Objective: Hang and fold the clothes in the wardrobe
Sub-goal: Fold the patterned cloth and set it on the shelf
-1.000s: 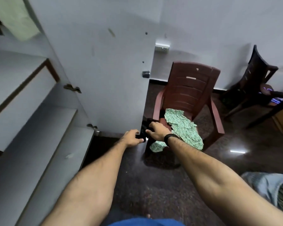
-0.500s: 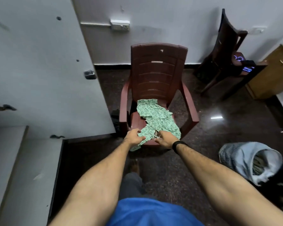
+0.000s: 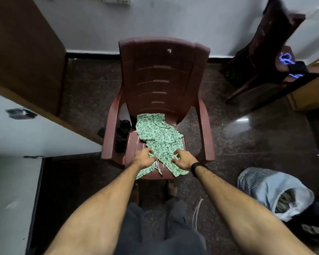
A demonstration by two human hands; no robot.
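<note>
You stood facing the maroon plastic chair (image 3: 164,85), both arms stretched toward its seat. A green leaf-print garment (image 3: 158,133) lay crumpled on the seat, its near edge and white drawstring draped over the seat's front lip. Your left hand (image 3: 143,159) gripped the cloth at the front of the seat, fingers curled into the fabric. Your right hand (image 3: 183,161), a black band (image 3: 196,167) on its wrist, pressed onto the cloth just beside it, fingers bent around a fold. A small dark bundle (image 3: 121,137) sat on the seat's left side, next to the garment. On the floor right of the chair lay a striped cloth bag (image 3: 265,190).
</note>
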